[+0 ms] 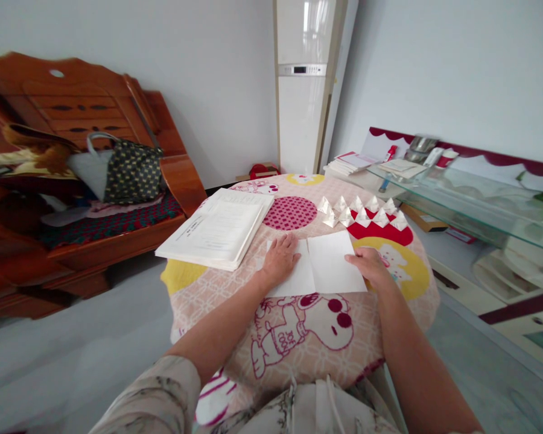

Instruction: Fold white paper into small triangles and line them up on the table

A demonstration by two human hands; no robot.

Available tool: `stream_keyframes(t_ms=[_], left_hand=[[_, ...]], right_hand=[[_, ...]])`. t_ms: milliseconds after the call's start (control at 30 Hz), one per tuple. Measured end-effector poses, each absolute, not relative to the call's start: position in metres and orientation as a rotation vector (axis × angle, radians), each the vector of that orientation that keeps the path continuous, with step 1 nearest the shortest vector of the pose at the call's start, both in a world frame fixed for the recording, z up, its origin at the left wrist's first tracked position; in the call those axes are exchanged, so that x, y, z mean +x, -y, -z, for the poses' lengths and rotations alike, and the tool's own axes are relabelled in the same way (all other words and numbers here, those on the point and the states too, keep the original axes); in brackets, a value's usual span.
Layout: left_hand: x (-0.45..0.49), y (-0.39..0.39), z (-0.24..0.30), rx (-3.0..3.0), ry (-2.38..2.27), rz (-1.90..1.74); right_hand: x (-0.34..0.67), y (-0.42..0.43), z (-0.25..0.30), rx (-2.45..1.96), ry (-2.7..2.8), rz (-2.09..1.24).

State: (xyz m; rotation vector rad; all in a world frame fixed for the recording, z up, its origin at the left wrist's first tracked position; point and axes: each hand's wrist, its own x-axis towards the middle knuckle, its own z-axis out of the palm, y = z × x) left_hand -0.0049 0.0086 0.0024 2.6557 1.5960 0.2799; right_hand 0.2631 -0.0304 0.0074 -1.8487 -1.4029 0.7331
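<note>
A white sheet of paper [336, 263] with a crease or edge down its middle lies before me on the round table. My left hand [281, 259] rests flat on its left half, fingers stretched out and pointing away from me. At the right edge, my right hand [366, 265] pinches the paper between thumb and fingers; part of those fingers is hidden. Beyond the sheet stand several small folded paper shapes [362, 212] in rows, with pointed tops. To the left of my left hand is a stack of printed papers [217, 229].
A patterned cloth [294, 355] covers the table. On the left stands a wooden bench [90, 96] holding bags [131, 169]. To the right is a glass-topped cabinet [479, 211] with papers and cups. A tall white air conditioner [301, 114] stands in the corner.
</note>
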Motion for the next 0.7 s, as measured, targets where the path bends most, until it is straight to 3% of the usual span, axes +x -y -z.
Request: stream_keyframes(t_ms=[333, 700], left_hand=[[0.000, 0.010, -0.007, 2.636, -1.540, -0.294], [-0.003, 0.006, 0.002, 2.672, -1.453, -0.165]], right_hand=[[0.257, 0.025, -0.011, -1.964, 1.481, -0.201], [0.264, 0.021, -0.008, -2.071, 1.521, -0.063]])
